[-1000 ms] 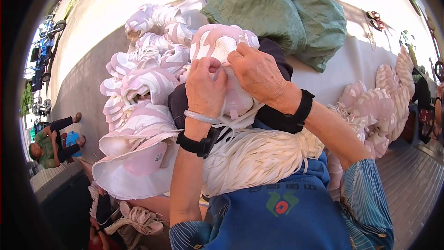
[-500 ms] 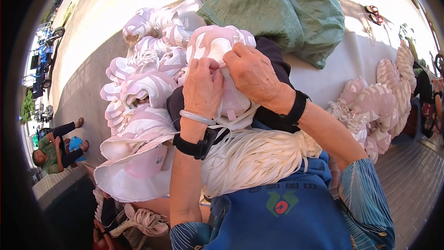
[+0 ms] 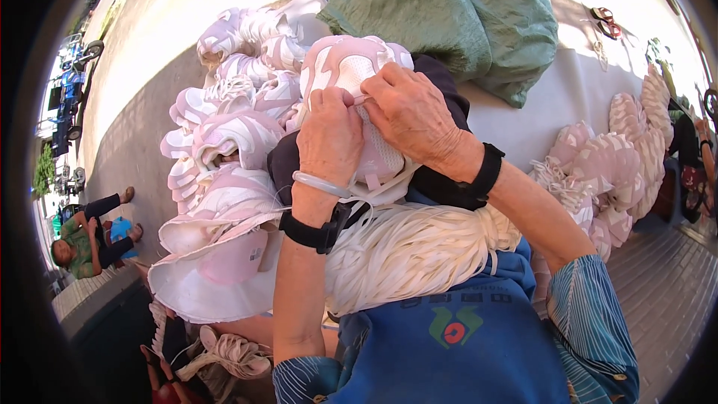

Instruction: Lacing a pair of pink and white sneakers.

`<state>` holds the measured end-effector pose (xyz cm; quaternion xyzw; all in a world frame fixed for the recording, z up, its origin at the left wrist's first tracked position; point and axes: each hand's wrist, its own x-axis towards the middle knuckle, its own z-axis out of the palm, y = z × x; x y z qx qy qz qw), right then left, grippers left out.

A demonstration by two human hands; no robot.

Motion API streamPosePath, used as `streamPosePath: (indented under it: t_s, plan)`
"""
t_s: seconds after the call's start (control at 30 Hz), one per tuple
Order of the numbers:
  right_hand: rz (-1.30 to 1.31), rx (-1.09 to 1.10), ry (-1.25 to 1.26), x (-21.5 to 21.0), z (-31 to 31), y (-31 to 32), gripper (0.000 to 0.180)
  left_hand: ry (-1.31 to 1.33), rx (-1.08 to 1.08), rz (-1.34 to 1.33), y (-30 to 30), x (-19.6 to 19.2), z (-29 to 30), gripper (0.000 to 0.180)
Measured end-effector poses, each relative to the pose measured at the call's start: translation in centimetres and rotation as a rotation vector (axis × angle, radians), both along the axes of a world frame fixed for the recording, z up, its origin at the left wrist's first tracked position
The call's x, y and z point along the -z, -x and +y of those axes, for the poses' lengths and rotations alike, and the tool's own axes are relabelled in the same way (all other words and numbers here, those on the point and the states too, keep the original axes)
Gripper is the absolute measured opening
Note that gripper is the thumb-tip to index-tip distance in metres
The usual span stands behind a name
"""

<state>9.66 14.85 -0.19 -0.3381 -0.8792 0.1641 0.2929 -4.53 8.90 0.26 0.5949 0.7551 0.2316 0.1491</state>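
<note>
The left hand [image 3: 329, 138] pinches the pink-and-white shoe [image 3: 351, 66], whose toe lies at its one o'clock; the shoe's long axis runs twelve to six; the right hand [image 3: 420, 123], equally near, pinches too, toe at ten o'clock; exact grip points hidden.

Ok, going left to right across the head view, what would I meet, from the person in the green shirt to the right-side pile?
Person in green shirt → left pile of pink-and-white shoe uppers → left hand → right hand → black right wristband → right pile of pink-and-white shoe uppers.
</note>
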Motion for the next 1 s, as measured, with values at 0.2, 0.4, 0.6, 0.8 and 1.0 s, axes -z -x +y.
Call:
streamPosePath:
  t_s: [0.2, 0.4, 0.6, 0.8, 1.0]
  plan:
    - [-0.002, 0.015, 0.048, 0.2, -0.1, 0.2, 0.009, 0.063, 0.023, 0.021, -0.3, -0.8, 0.2, 0.013]
    - [-0.036, 0.016, 0.113, 0.4, -0.3, 0.3, 0.013, 0.118, 0.048, 0.068, 0.0, -0.4, 0.5, 0.014]
    - [-0.019, -0.002, 0.084, 0.0, -0.2, 0.2, 0.017, 0.07, 0.048, 0.035, 0.5, 0.0, 0.3, 0.014]
    - [0.0, -0.005, 0.004, 0.0, 0.0, 0.6, 0.01, 0.084, 0.084, -0.269, 2.2, 0.7, 0.5, 0.013]
    - [0.021, -0.005, 0.014, 0.0, -0.1, 0.6, 0.01, 0.12, 0.072, -0.344, 2.5, -0.1, 0.8, 0.015]
